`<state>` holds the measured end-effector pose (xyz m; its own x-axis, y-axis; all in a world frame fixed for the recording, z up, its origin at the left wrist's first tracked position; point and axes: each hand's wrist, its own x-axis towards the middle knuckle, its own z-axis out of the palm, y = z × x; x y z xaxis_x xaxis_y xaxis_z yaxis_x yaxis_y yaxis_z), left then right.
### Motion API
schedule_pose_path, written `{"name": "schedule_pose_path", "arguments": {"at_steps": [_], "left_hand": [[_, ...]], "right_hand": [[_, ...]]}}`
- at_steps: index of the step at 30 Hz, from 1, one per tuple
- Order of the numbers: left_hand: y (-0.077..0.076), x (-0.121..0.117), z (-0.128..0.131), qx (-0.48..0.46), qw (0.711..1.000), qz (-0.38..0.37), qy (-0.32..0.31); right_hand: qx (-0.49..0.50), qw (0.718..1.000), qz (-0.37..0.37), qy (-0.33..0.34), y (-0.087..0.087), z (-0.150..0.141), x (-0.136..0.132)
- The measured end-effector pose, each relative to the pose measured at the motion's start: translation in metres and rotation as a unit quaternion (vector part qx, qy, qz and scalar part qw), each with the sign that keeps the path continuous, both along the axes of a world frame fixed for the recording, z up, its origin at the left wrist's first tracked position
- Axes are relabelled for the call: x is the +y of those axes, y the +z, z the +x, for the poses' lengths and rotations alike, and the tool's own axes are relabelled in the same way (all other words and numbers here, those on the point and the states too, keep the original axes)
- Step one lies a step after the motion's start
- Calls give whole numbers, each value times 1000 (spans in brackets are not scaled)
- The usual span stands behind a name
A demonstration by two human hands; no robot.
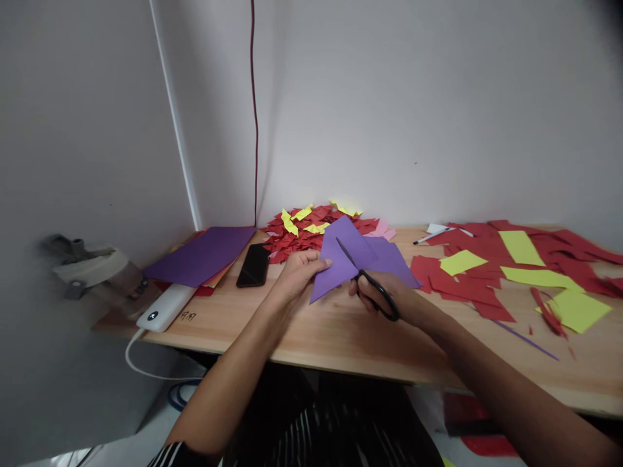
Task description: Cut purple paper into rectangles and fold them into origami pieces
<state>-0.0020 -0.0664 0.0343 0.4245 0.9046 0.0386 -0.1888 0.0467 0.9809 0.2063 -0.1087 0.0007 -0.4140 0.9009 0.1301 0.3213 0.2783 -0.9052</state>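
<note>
My left hand point(298, 271) pinches the left edge of a purple sheet of paper point(335, 250), held up at a slant above the table. In my right hand point(382, 292) is a pair of scissors point(384, 295) with black handles, my fingers through the loops. The dark blade lies across the face of the purple sheet, pointing up and left. Whether the blades are apart is hard to make out. Behind the scissors, another purple piece point(392, 259) rests on the table to the right.
Crumpled red and yellow paper pieces point(292, 243) are heaped by the wall. A black phone point(254, 264), a white power bank point(165, 308) and stacked purple sheets point(204, 254) lie left. Red scraps point(467, 285), yellow pieces point(579, 310) and a pen point(433, 235) spread over the right side.
</note>
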Motion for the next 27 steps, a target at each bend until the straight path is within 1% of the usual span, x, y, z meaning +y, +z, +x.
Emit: {"name": "schedule_pose_path", "arguments": {"at_steps": [2, 7, 14, 18, 20, 23, 27], "left_hand": [[0, 1, 1, 1, 1000, 2, -2], [-2, 4, 1, 14, 1000, 6, -2], [0, 3, 2, 5, 1000, 4, -2], [0, 5, 2, 9, 1000, 2, -1], [0, 5, 2, 9, 1000, 0, -3], [1, 5, 3, 6, 1000, 1, -17], [2, 4, 5, 3, 999, -2, -41]], "right_hand": [[-5, 1000, 3, -18, 1, 0, 0], [-20, 997, -26, -66, 5, -1, -2], [-19, 996, -31, -86, -1, -3, 1], [-7, 994, -48, -100, -3, -4, 2], [3, 994, -52, -96, -3, -3, 3], [16, 996, -56, -68, -2, 1, 2], [18, 999, -29, -31, 3, 7, -8]]}}
